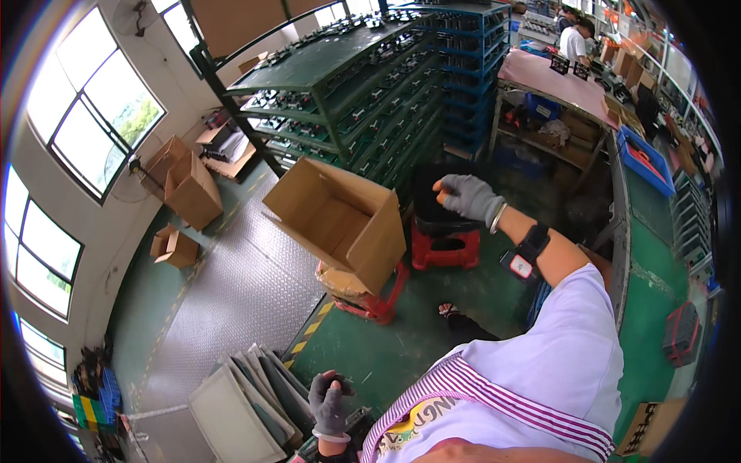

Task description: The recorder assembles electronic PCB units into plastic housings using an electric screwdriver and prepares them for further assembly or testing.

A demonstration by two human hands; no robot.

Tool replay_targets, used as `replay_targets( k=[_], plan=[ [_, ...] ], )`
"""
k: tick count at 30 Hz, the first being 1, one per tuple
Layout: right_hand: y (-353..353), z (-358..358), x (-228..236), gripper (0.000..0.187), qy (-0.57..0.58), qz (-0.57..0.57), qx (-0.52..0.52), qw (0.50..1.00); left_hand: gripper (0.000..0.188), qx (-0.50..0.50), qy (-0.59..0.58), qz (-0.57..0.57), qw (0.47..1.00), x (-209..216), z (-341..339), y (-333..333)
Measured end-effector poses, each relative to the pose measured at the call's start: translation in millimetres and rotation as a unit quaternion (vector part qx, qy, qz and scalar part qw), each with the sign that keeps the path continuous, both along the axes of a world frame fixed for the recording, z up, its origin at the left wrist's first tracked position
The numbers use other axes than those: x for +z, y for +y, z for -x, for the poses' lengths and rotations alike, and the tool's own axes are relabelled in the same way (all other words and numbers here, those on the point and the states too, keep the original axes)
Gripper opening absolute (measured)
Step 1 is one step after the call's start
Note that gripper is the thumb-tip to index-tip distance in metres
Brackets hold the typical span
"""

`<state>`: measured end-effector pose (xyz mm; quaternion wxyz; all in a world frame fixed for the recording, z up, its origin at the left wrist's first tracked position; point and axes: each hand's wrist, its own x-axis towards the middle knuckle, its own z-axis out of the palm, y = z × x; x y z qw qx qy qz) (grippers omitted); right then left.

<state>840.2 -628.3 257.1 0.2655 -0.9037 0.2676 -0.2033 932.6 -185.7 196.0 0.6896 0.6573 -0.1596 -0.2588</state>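
My right hand (pixel 469 198), in a grey glove with orange-looking fingertips, hangs over a black tub (pixel 432 202) on a red stool (pixel 444 248). Its fingers are bent toward the thumb; whether anything is between them is hidden. To the left of that hand stands an open cardboard box (pixel 378 231) with its flaps up, and only bare cardboard shows inside. Another red stand (pixel 380 307) supports the box. Low in the view, my left hand (pixel 330 409), also gloved, is loosely bent with fingers apart and nothing visible in it. Beside it lean several grey flat panels (pixel 231 417).
Behind the box rises a green rack (pixel 332 116) loaded with small parts, with a blue rack (pixel 475 77) next to it. A workbench (pixel 544 77) and a blue tray (pixel 646 160) lie right. Cardboard boxes (pixel 193 193) stand left. A co-worker (pixel 573 42) is far off.
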Motion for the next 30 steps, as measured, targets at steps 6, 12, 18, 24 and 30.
replay_targets(
  k=[6, 12, 18, 24, 30],
  plan=[
    [-200.4, -30.5, 26.6, 0.024, -0.12, -0.027, -0.157, 0.98, 0.025, 0.021, -0.062, -0.025, 0.998, 12.8, -47.7, -97.2],
    [-431.4, -148.9, 72.6, 0.02, -0.207, 0.063, -0.206, 0.954, 0.012, 0.076, -0.007, -0.053, 0.996, 50.2, -99.0, -249.0],
    [-586.3, -259.4, 114.0, 0.024, -0.193, 0.118, -0.214, 0.95, 0.024, -0.063, -0.339, -0.267, 0.9, 154.6, -160.3, -399.7],
    [-653.9, -330.0, 132.1, 0.036, -0.052, 0.221, -0.205, 0.952, 0.034, -0.073, -0.625, -0.336, 0.701, 203.9, -238.1, -541.3],
    [-674.5, -383.5, 159.8, 0.042, -0.01, 0.18, -0.084, 0.98, 0.067, -0.064, -0.722, -0.386, 0.571, 206.3, -307.9, -618.5]
  ],
)
